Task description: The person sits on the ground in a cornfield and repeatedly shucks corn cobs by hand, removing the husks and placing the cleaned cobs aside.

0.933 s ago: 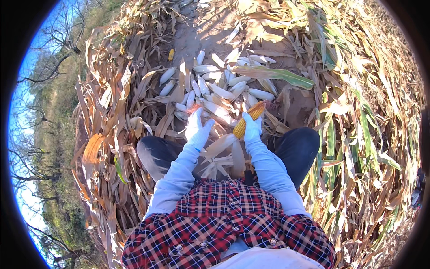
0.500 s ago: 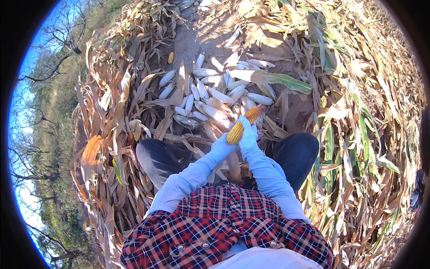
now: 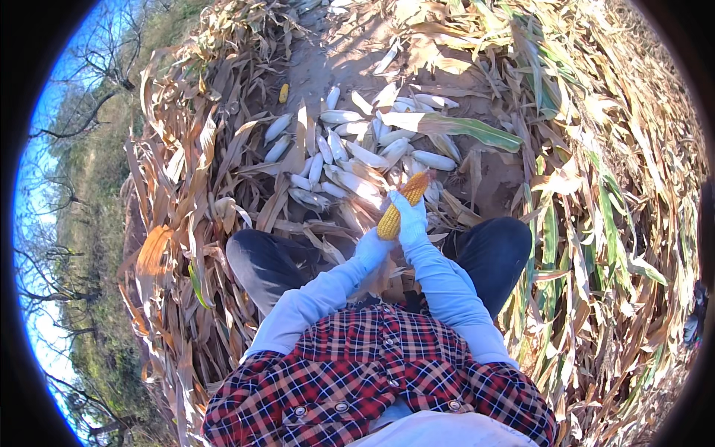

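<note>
My right hand (image 3: 412, 220), in a pale glove, is wrapped around a husked yellow ear of corn (image 3: 389, 222). The ear slants, its reddish tip pointing away to the right and its lower end toward me. At that lower end my left hand (image 3: 372, 250), also gloved, is closed against the ear; most of its fingers are hidden beneath. Pale dry husk (image 3: 388, 277) hangs below, between my forearms. Just beyond my hands lies a pile of whitish ears of corn (image 3: 367, 155), several still with bits of husk.
Dry corn stalks and leaves are heaped on the left (image 3: 175, 261) and the right (image 3: 596, 246). A long green-tipped leaf (image 3: 465, 128) lies across the pile. One small yellow ear (image 3: 284, 93) rests at the far left. My bent knees frame the work area.
My left hand has shifted slightly down and toward me at the ear's lower end. The right hand keeps its hold, and the ear has tilted a little more upright.
</note>
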The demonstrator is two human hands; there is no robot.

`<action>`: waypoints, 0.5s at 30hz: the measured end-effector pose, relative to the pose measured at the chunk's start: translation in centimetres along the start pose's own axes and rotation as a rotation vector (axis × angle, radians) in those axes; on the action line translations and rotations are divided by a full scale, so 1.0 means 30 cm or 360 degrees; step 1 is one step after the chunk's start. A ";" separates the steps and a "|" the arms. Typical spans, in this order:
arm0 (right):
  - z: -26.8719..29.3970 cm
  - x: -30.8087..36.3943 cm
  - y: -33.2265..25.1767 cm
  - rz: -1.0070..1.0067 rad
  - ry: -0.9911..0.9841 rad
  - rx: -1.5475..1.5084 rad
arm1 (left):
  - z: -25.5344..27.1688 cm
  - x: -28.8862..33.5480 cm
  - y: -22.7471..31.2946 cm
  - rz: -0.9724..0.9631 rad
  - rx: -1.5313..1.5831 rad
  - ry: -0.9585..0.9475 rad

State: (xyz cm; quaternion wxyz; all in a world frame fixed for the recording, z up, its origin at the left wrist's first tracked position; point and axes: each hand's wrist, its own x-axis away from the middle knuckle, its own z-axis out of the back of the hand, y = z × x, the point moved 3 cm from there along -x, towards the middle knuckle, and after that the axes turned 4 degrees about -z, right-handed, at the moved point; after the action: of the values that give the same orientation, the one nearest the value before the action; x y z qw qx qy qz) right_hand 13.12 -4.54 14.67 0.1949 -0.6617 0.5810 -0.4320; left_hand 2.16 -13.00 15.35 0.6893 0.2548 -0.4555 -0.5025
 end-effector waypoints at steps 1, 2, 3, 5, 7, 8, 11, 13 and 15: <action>0.009 -0.001 0.012 -0.0082 -0.0027 -0.0055 | -0.003 -0.001 -0.008 -0.0013 0.0010 -0.0004; -0.002 0.020 -0.006 -0.0166 -0.0057 -0.0109 | -0.004 -0.001 -0.017 -0.0025 0.0021 -0.0005; -0.015 0.036 -0.019 -0.0251 -0.0088 -0.0163 | -0.006 -0.001 -0.025 -0.0036 0.0032 -0.0005; -0.007 0.021 -0.005 -0.0257 -0.0128 -0.0165 | -0.016 -0.013 -0.056 -0.0053 -0.0011 -0.0015; 0.005 0.009 0.005 -0.0284 -0.0161 -0.0164 | -0.025 -0.022 -0.079 -0.0056 -0.0057 -0.0030; 0.008 0.008 0.006 -0.0312 -0.0172 -0.0160 | -0.028 -0.020 -0.079 -0.0046 -0.0080 -0.0041; 0.013 0.006 0.007 -0.0386 -0.0184 -0.0137 | -0.032 -0.012 -0.086 -0.0053 -0.0166 -0.0034; 0.014 0.008 0.004 -0.0425 -0.0203 -0.0115 | -0.034 -0.012 -0.100 -0.0072 -0.0252 -0.0014; 0.001 0.023 -0.022 -0.0458 -0.0244 -0.0085 | -0.027 -0.008 -0.094 -0.0091 -0.0356 0.0012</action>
State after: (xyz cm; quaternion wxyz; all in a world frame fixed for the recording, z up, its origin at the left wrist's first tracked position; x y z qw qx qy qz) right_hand 13.50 -5.03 15.40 0.1572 -0.7741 0.4748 -0.3880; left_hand 1.56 -13.90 12.61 0.7006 0.1911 -0.3864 -0.5687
